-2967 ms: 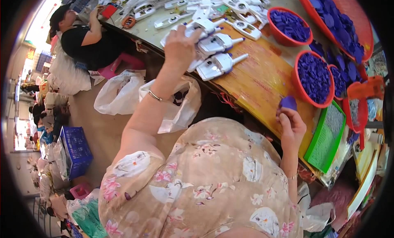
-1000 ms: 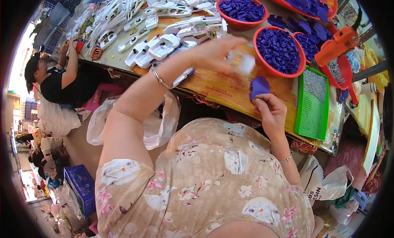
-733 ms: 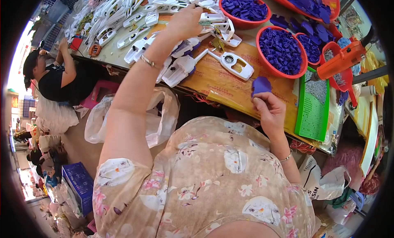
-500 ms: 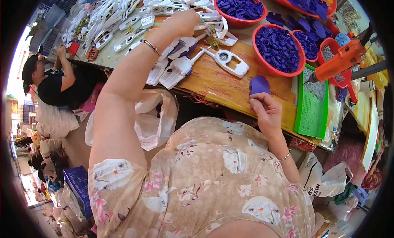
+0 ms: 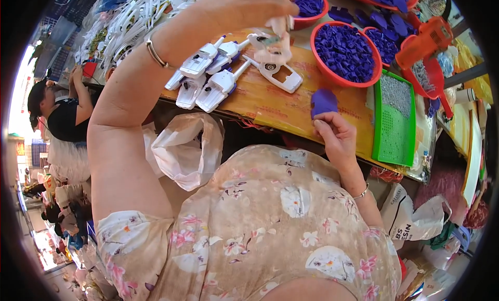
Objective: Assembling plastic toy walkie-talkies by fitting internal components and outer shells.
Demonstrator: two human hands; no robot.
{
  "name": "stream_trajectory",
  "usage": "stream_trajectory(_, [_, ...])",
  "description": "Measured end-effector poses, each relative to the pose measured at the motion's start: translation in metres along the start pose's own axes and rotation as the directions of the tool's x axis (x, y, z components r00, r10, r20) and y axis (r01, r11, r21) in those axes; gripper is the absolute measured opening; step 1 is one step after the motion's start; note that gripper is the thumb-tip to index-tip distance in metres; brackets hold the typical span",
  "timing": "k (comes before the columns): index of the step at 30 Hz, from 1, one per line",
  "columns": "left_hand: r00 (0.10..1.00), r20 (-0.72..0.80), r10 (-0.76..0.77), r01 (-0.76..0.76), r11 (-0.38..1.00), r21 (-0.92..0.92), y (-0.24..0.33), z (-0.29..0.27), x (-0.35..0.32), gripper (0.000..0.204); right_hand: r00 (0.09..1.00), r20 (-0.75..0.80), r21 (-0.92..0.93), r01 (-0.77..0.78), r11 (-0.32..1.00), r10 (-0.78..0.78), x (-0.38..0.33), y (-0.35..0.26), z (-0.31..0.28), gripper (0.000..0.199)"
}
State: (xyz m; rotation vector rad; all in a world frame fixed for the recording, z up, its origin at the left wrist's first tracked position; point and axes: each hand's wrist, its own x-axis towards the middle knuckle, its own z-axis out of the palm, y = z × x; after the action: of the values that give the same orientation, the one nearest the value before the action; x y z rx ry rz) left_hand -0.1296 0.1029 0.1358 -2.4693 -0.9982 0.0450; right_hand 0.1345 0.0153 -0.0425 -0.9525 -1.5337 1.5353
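My left hand (image 5: 278, 5) reaches over the top of the table, closed on a white plastic part (image 5: 274, 47) that hangs below the fingers, smeared by motion. Under it a white plastic frame (image 5: 283, 78) with a round hole and a handle lies on the yellow board. My right hand (image 5: 337, 132) rests at the table's front edge with thumb and index finger pinched at the lower edge of a flat purple plastic piece (image 5: 324, 102). Left of the frame several white casings (image 5: 215, 88) with purple undersides lie in a group.
Red bowls of purple parts (image 5: 345, 77) stand at the right, beside a green tray (image 5: 392, 140) of small metal pieces. An orange power drill (image 5: 425, 44) hangs above a red scoop (image 5: 436, 93). White handles (image 5: 122, 38) heap up at the far left. A co-worker (image 5: 70, 106) sits beyond.
My left hand has moved right and up from the pile of white parts, bringing one white part over the frame. My right hand stays by the purple piece. The view has shifted slightly.
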Motion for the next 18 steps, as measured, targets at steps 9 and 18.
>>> stream_trajectory(9, [0.777, -0.526, -0.346, 0.118, 0.901, -0.418, 0.082, 0.038, -0.004, 0.03, 0.987, -0.131, -0.028, 0.089, 0.996, -0.092, 0.012, -0.007, -0.012, 0.011])
stream_trajectory(18, [0.341, 0.198, -0.919, 0.378, -0.059, -0.924, 0.184, 0.085, -0.073, 0.049, 0.901, -0.023, -0.507, 0.363, 0.782, -0.433, 0.063, -0.035, -0.009, 0.025])
